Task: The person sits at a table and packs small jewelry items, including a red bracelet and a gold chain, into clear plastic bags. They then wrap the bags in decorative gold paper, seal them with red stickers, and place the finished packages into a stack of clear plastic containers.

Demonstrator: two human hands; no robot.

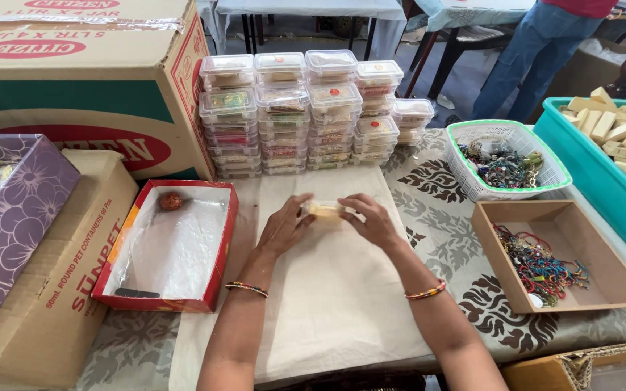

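Both my hands meet over a cream cloth (327,304) on the table. My left hand (285,224) and my right hand (369,219) grip the two ends of a small clear plastic box (325,210) with a pale yellow piece inside. Just beyond it rise stacks of several similar filled clear boxes (306,108). Each of my wrists wears a thread bracelet.
A red box (215,282) lined with plastic, holding a small red ball (171,200), lies left. Big cardboard cartons (74,80) and a purple floral box (9,224) stand far left. Right: a white basket (545,181), a brown tray (617,286) of threads, a teal bin (595,181). A person in jeans (537,51) stands behind.
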